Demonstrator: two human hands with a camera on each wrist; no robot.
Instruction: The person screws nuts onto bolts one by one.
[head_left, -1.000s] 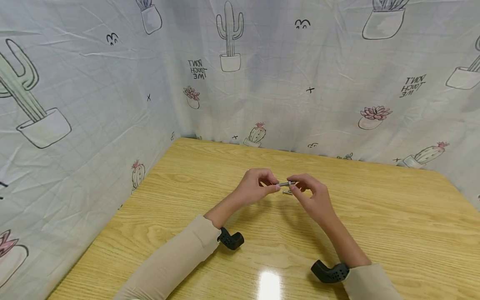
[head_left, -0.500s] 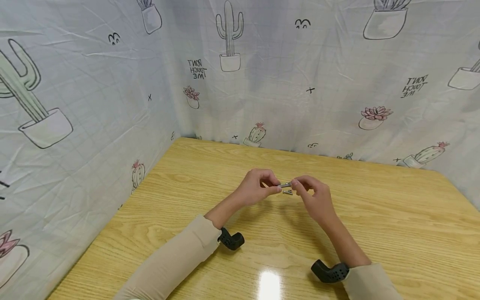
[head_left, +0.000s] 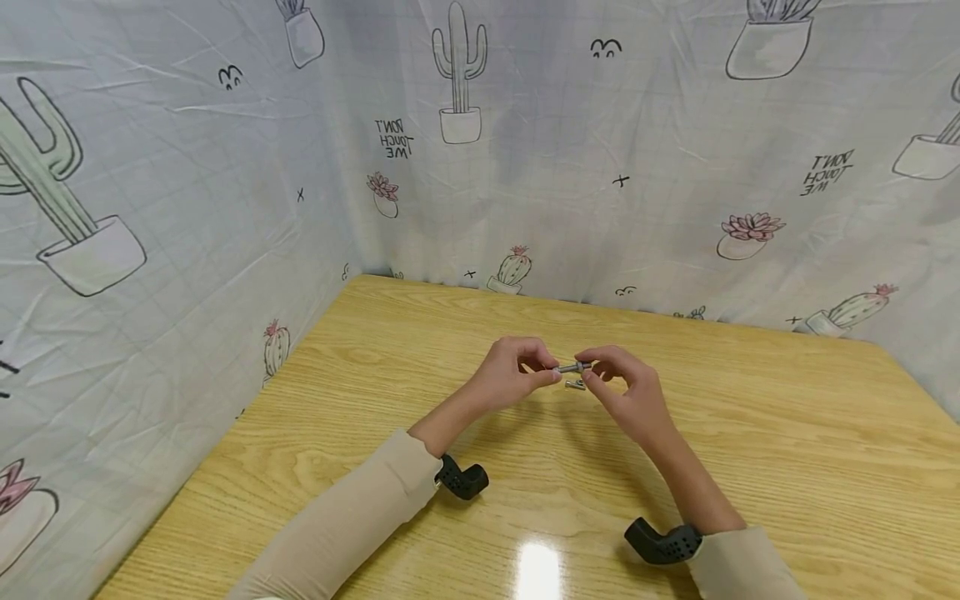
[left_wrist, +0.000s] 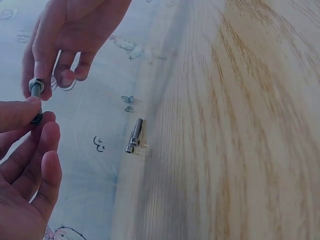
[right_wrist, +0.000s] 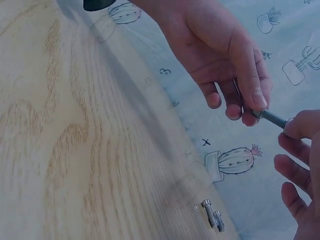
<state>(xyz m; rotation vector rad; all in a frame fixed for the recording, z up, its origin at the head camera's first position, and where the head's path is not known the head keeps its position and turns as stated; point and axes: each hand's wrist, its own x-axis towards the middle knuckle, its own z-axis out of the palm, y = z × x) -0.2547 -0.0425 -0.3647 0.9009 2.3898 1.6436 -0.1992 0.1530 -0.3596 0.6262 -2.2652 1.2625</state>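
Left wrist view: our left fingers [left_wrist: 16,115] pinch a long grey metal bolt [left_wrist: 35,93], our right fingers [left_wrist: 44,55] its silver six-sided nut [left_wrist: 36,83], so twisting, likely our step, next needs steady holding.

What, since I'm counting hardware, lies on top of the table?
At least two metal bolts lie there. In head view, the left hand and right hand hide some table.
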